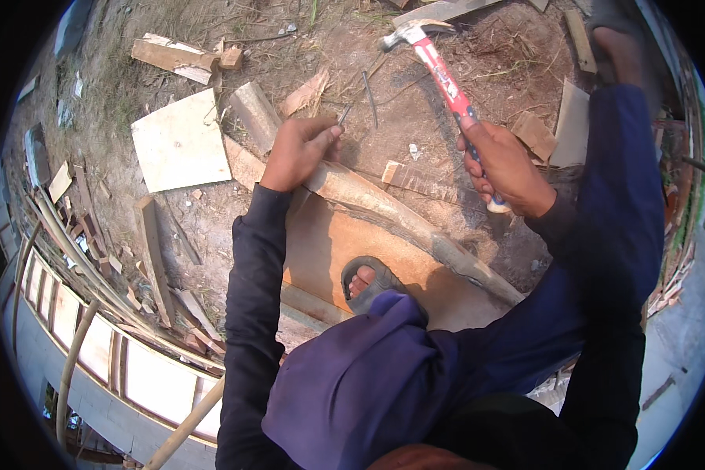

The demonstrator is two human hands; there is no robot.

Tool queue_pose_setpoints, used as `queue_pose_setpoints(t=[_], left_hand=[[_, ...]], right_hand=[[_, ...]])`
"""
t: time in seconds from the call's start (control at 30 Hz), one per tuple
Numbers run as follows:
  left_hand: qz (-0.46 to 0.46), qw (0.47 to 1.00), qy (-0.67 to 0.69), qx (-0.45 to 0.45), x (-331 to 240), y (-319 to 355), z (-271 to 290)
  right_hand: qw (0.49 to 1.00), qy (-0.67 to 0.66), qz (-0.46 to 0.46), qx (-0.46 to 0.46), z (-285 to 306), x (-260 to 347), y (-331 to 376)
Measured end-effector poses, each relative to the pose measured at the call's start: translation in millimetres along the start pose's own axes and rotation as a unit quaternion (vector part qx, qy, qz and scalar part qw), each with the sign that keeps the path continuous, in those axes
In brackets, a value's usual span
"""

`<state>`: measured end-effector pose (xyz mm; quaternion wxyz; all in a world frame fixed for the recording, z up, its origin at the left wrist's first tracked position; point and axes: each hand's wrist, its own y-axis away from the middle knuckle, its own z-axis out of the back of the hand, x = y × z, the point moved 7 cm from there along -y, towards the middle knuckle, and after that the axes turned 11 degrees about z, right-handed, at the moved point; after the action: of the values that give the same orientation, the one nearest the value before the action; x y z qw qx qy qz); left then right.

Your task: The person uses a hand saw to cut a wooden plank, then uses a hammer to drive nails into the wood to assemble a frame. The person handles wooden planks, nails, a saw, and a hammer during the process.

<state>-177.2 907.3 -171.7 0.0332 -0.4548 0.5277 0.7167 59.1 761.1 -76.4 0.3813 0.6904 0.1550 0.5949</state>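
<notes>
Bent at the wrist, my left hand point(301, 150) pinches a nail point(344, 114) between thumb and fingers, its metal end sticking out past the fingertips. That hand is just above a long, rough-edged timber point(415, 223) that runs from under it down to the right. My right hand point(507, 171) is wrapped round the lower handle of a claw hammer point(443, 78). The hammer's red, white and black handle slants up to the left, and its steel head is raised clear of the timber.
My sandalled foot point(362, 283) rests on a brown board point(313, 243). A square plywood piece point(180, 142), a short wood block point(254, 113) and a thin dark rod point(370, 99) lie on the dirt. At lower left are pale panels point(158, 376) and poles point(77, 360).
</notes>
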Motion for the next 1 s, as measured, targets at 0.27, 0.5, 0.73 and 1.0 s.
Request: queue_pose_setpoints(t=[0.27,0.5,0.73,1.0], left_hand=[[-0.020,1.000,-0.005,-0.007,-5.8,-1.6,-1.1],[-0.013,1.000,0.025,-0.010,3.1,2.1,2.6],[0.004,1.000,0.007,-0.021,-1.3,1.7,0.9],[-0.007,0.999,-0.052,-0.003,-2.8,0.2,-0.6]], right_hand=[[0.989,-0.090,0.032,-0.108,32.7,18.1,-11.5],[0.993,0.046,-0.067,0.084,-1.8,1.0,6.6],[0.999,0.013,-0.029,0.035,4.9,-6.4,3.4],[0.988,-0.120,-0.023,-0.095,24.4,-4.0,0.5]])
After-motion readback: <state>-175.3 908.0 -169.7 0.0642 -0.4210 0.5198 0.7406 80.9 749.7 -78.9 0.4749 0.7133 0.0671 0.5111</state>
